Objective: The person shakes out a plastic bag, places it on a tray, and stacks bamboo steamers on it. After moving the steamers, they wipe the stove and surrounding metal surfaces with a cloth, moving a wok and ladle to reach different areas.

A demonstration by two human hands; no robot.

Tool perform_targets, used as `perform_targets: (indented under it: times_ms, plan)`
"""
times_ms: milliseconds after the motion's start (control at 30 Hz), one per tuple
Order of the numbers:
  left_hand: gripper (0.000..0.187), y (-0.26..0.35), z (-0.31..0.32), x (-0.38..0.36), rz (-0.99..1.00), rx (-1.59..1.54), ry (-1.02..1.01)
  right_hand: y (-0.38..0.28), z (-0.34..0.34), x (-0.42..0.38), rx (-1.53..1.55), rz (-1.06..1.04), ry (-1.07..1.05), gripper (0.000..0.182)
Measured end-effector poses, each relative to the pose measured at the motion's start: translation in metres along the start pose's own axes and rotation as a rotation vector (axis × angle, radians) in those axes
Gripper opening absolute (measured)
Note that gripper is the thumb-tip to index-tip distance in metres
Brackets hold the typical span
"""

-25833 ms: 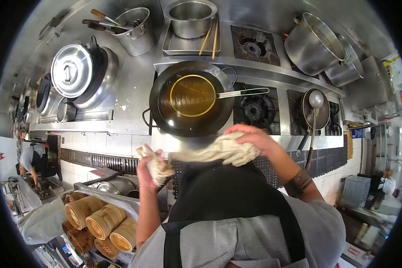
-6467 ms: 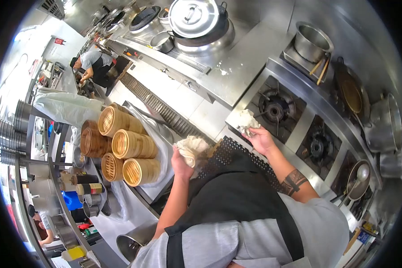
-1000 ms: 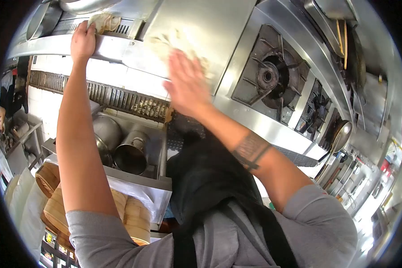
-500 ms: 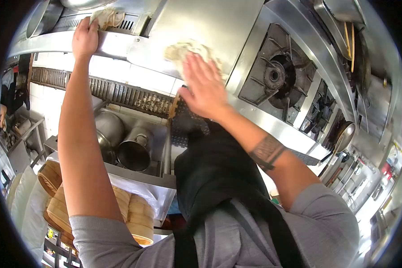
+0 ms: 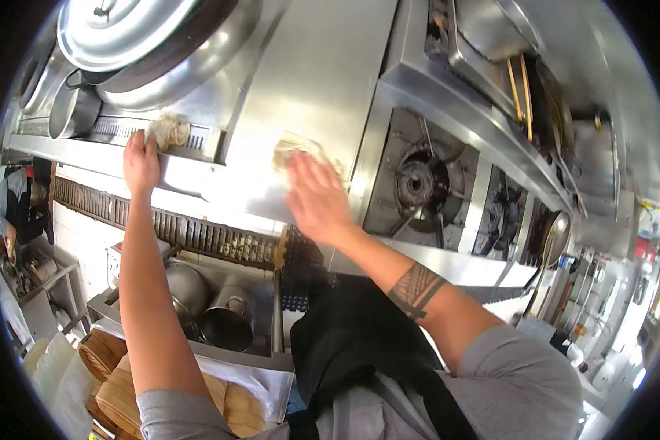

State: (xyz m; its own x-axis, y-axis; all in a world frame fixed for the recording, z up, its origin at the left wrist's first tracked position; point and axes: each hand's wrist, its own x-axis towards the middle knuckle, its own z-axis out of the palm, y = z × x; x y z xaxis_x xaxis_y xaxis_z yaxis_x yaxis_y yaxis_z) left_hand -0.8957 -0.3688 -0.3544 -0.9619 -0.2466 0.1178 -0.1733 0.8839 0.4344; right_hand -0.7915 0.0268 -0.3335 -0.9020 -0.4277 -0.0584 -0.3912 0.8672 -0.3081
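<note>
My right hand [image 5: 314,198] presses flat on a pale cloth [image 5: 292,146] lying on the steel counter [image 5: 308,81] left of the gas burners; the hand is blurred. My left hand [image 5: 141,163] rests on the counter's front edge and holds a second bunched cloth [image 5: 169,131] against a slotted vent. Both arms reach forward over a black apron.
A big lidded pot [image 5: 117,29] stands in a wok at the back left. Gas burners [image 5: 418,183] run to the right, with a ladle [image 5: 554,235] and trays. Below left are steel pots [image 5: 227,323], bamboo steamers [image 5: 117,381] and a floor grate [image 5: 198,238]. Another person [image 5: 7,213] works at far left.
My right hand has slid the cloth over the counter, back toward the burner side. The view has tilted up, bringing the lidded pot into sight. My left hand stays on the edge.
</note>
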Motion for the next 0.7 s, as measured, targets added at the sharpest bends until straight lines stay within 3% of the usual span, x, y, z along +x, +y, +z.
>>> perform_targets:
  times_ms: [67, 200, 333, 400, 467, 567, 633, 700]
  plan:
    - [0.028, 0.002, 0.001, -0.003, 0.05, -0.019, 0.082, 0.022, -0.011, 0.024, -0.061, 0.061, 0.011, 0.07]
    - [0.028, 0.001, 0.006, -0.003, 0.082, 0.073, 0.163, 0.093, -0.031, 0.151, -0.133, 0.375, 0.31, 0.073]
    - [0.025, 0.0, 0.004, 0.001, 0.088, 0.065, 0.108, 0.17, -0.06, 0.289, -0.048, 0.66, 0.555, 0.076]
    - [0.023, 0.013, -0.002, 0.005, 0.043, 0.054, 0.085, 0.221, -0.069, 0.355, -0.128, 0.809, 0.613, 0.078]
    - [0.021, 0.013, 0.0, 0.006, 0.049, 0.056, 0.114, 0.261, -0.098, 0.403, -0.016, 0.938, 0.576, 0.079]
    - [0.021, 0.015, -0.003, 0.014, -0.01, 0.022, 0.026, 0.31, -0.116, 0.455, -0.003, 0.836, 0.55, 0.071]
    - [0.022, 0.015, -0.003, 0.014, 0.047, 0.008, 0.078, 0.304, -0.122, 0.479, 0.045, 0.745, 0.48, 0.066]
    - [0.022, 0.011, -0.004, 0.016, 0.033, 0.006, 0.053, 0.296, -0.123, 0.492, 0.297, 0.542, 0.405, 0.064]
